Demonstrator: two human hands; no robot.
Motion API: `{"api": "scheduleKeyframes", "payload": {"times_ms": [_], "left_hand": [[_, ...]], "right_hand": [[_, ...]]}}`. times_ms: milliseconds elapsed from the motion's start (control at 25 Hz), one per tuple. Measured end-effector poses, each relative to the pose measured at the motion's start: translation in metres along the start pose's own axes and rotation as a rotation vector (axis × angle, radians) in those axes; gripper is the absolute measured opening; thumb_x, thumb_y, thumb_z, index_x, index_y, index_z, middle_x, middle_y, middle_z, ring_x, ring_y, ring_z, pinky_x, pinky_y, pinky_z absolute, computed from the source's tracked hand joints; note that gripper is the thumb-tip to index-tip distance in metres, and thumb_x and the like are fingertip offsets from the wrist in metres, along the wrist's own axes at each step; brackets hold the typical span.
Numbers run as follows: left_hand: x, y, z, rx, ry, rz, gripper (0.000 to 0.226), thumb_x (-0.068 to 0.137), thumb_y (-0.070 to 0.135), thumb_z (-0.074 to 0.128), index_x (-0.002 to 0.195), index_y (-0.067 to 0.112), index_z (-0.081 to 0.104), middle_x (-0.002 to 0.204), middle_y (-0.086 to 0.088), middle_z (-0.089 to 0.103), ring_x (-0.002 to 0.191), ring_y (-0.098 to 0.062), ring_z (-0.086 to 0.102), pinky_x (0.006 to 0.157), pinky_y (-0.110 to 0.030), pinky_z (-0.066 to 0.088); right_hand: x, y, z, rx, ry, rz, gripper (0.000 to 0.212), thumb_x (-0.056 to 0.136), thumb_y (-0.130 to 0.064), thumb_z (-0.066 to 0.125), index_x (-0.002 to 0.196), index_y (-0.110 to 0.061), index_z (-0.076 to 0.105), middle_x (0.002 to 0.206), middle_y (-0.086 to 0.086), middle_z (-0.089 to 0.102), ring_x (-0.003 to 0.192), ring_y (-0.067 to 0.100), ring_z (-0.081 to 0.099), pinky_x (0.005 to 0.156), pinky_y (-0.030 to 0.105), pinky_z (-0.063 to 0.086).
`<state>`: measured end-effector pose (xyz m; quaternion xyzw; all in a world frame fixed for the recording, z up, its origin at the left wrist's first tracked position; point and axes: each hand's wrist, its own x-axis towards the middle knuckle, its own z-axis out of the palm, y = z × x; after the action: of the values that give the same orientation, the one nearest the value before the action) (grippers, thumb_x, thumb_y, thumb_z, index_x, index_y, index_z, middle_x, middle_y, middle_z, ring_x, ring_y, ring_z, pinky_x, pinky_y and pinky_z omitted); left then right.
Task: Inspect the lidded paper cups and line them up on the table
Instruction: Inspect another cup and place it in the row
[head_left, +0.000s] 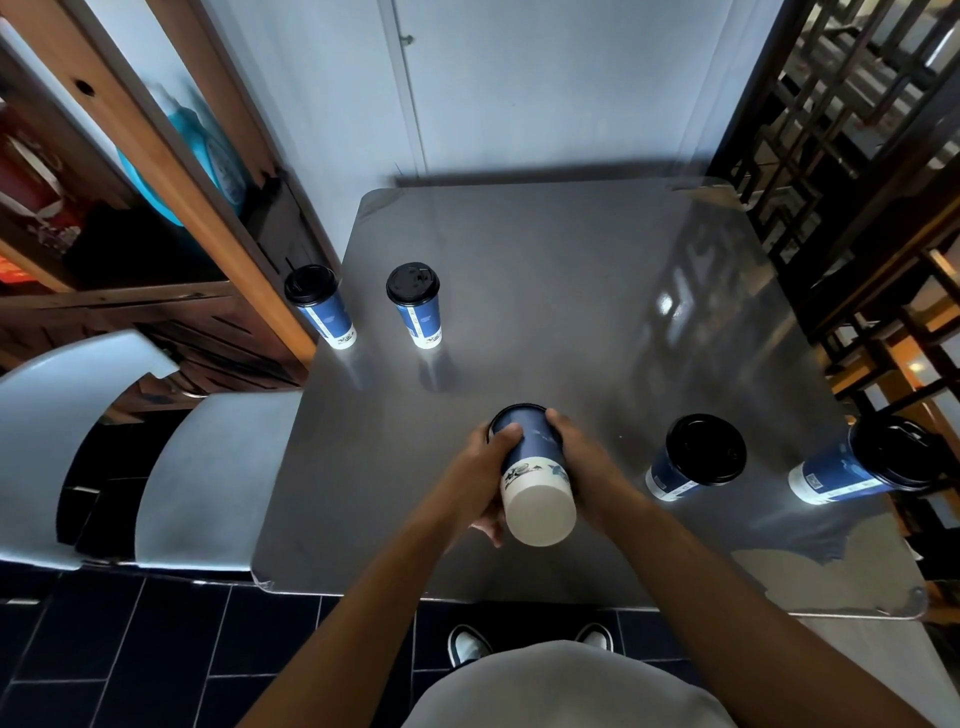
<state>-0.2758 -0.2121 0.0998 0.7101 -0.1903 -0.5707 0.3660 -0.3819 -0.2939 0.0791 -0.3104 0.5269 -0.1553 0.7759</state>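
- Blue paper cup with a white base band (535, 467), tipped so its pale bottom faces the camera and its black lid end points away, is held above the near middle of the grey, glossy square table (545, 291).
- Both hands wrap it: the left hand (480, 483) curls round the cup's left side with the thumb lying over the top near the lid, and the right hand (582, 462) presses on the right side, fingers closed against the wall. Neither hand is spread; together they clasp the cup between them.
- Left of and beyond the held cup, two matching blue cups stand upright side by side: the cup at the table's left edge (322, 306) and the cup just right of it (415, 306). These appear to be the start of the row.
- Right of the held cup, two more lidded cups wait: the nearer one (693, 457) and the one at the table's right edge (867, 462), apparently not yet checked.
- Judging by the tilt, the step in hand is inspection of the base. To do it well, the person should keep pressure light so the paper wall does not buckle, keep a finger against the lid rim while the cup is tipped, then right it and set it beside the second upright cup, evenly spaced and in line.
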Motion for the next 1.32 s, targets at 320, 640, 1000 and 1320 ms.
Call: {"api": "scheduleKeyframes", "payload": {"times_ms": [320,640,1000,1320], "left_hand": [[-0.013,-0.001,0.014,-0.263,-0.003,-0.017,0.056,0.103,0.054,0.033,0.103,0.01,0.067,0.064,-0.009,0.068,0.046,-0.02,0.064,0.038,-0.022,0.045],[-0.002,0.003,-0.002,0.166,0.071,-0.002,0.075,0.085,0.064,0.033,0.112,-0.001,0.06,0.072,-0.029,0.06,0.047,-0.03,0.055,0.04,-0.026,0.043],[-0.014,-0.004,0.006,-0.297,0.001,-0.015,0.054,0.104,0.047,0.035,0.092,0.003,0.064,0.054,-0.013,0.06,0.033,-0.021,0.053,0.036,-0.016,0.035],[-0.016,-0.001,-0.002,0.016,0.077,-0.025,0.05,0.101,0.049,0.032,0.091,0.012,0.063,0.061,-0.012,0.054,0.043,-0.016,0.045,0.043,-0.019,0.035]], "right_hand": [[-0.003,0.002,-0.006,0.1,-0.036,0.035,0.048,0.1,-0.052,0.048,0.104,-0.01,0.07,0.078,0.011,0.075,0.057,0.022,0.071,0.052,0.03,0.058],[-0.002,0.0,-0.007,-0.157,0.002,0.005,0.051,0.104,-0.048,0.043,0.131,-0.007,0.054,0.093,0.014,0.068,0.046,0.014,0.068,0.041,0.024,0.052],[-0.003,0.005,-0.007,-0.162,0.083,-0.059,0.039,0.095,-0.06,0.049,0.097,-0.024,0.063,0.091,0.016,0.067,0.086,0.033,0.06,0.084,0.051,0.05],[0.0,0.005,-0.002,-0.226,0.077,-0.068,0.066,0.07,-0.073,0.049,0.107,-0.021,0.064,0.089,0.024,0.07,0.084,0.037,0.063,0.083,0.056,0.051]]}}
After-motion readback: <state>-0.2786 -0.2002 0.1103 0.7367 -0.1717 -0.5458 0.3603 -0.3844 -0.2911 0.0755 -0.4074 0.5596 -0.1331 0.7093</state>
